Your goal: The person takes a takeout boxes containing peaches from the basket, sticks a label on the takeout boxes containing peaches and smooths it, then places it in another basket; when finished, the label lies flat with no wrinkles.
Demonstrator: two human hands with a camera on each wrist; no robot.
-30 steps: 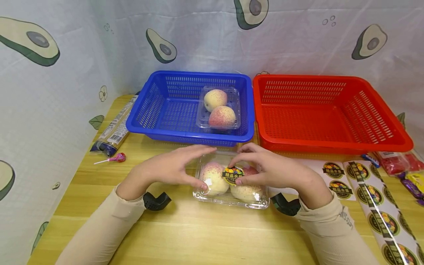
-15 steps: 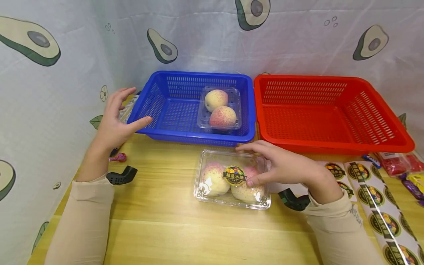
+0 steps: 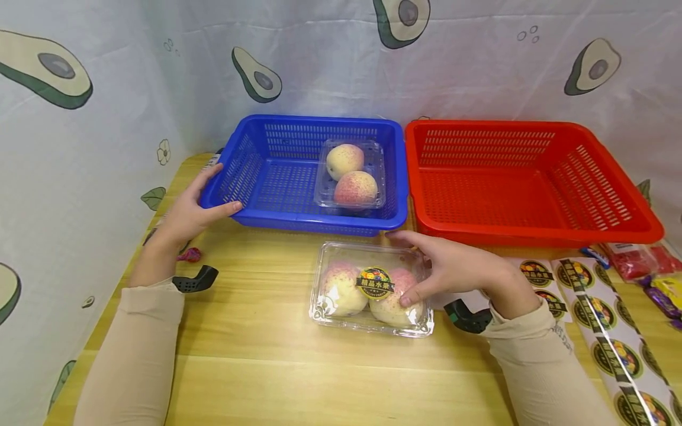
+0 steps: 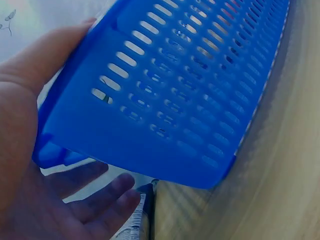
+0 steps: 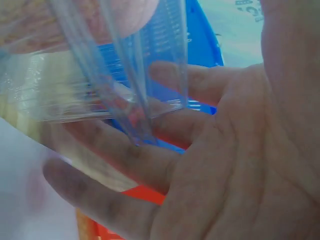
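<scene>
My left hand [image 3: 186, 216] is at the front left corner of the blue basket [image 3: 314, 222], thumb on the front rim and fingers along its left side. The left wrist view shows the fingers [image 4: 107, 200] outside the slotted wall. On the table lies a clear plastic clamshell [image 3: 333, 251] holding two peaches, a round black and gold sticker [image 3: 375, 283] on its lid. My right hand [image 3: 458, 266] spans the clamshell's right end, thumb on the lid. In the right wrist view its fingers [image 5: 125, 150] pass behind the clear edge.
A second clamshell [image 3: 325, 192] with two peaches sits inside the blue basket. Right of it stands a red basket [image 3: 533, 236]. Sticker sheets [image 3: 613, 343] lie at the right, near wrapped candies [image 3: 666, 296]. A lollipop [image 3: 190, 255] is beside my left wrist.
My left hand has left the clamshell, swung left, and come down onto the blue basket's corner. My right hand has shifted slightly right, off the sticker, staying at the clamshell.
</scene>
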